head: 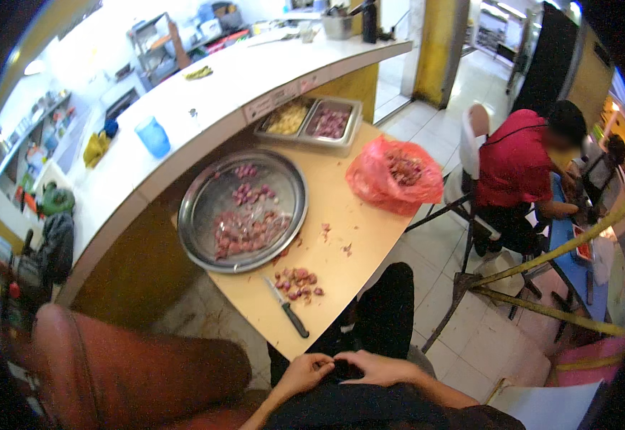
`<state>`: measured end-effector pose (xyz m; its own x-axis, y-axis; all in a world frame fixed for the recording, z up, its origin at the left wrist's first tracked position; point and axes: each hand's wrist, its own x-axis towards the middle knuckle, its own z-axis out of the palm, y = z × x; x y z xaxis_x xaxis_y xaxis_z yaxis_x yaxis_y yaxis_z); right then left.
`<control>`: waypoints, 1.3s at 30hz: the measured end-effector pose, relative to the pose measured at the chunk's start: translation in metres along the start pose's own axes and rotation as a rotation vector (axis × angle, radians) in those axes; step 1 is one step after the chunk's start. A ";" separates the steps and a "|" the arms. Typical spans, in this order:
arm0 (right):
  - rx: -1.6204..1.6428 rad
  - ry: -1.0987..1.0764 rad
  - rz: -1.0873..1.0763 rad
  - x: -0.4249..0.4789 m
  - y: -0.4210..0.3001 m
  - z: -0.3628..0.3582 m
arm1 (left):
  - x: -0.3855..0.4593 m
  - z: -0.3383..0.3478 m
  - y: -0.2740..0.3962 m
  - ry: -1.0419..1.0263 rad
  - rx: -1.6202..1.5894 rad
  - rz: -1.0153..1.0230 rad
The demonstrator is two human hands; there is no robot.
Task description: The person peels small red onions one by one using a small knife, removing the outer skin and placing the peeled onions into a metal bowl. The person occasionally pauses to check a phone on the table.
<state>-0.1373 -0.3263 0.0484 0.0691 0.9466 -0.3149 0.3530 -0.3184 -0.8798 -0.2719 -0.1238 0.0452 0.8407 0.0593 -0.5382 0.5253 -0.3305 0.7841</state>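
Close to my body, just off the near corner of the table, my left hand (pixel 307 372) and my right hand (pixel 379 368) meet at the fingertips. The left fingers are curled together; those of the right are bent, with a dark patch below them. Whether anything small is pinched there I cannot tell. A knife (pixel 286 309) with a dark handle lies on the table, its blade beside a small heap of shallots (pixel 297 284). Farther off, a round metal tray (pixel 296 236) holds peeled shallots (pixel 253 194) and a larger reddish spread of shallots (pixel 248 232).
A red plastic bag (pixel 377 188) of shallots or skins stands on the table (pixel 334 185). Behind it sits a divided metal container (pixel 320 142). A white counter (pixel 226 75) bears a blue cup (pixel 152 137). At right, a person in red (pixel 511 156) works, seated.
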 end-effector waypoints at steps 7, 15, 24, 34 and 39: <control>-0.013 0.163 0.329 0.006 -0.027 -0.005 | 0.001 -0.007 0.003 -0.133 -0.048 0.150; -0.289 0.146 -0.098 0.033 -0.016 -0.036 | -0.022 -0.047 0.022 0.148 0.003 0.135; -0.446 0.464 -0.060 0.144 -0.049 -0.023 | 0.029 -0.110 0.016 0.877 0.171 0.123; -0.023 0.595 -0.010 0.127 -0.017 -0.063 | 0.077 -0.103 0.010 1.124 -0.057 0.278; 0.525 0.621 0.105 0.091 0.019 -0.088 | 0.101 -0.075 -0.004 1.311 -0.010 0.421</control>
<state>-0.0419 -0.2421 0.0351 0.6356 0.7169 -0.2865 -0.1566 -0.2436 -0.9572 -0.1794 -0.0463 0.0110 0.4395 0.7959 0.4165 0.1992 -0.5385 0.8188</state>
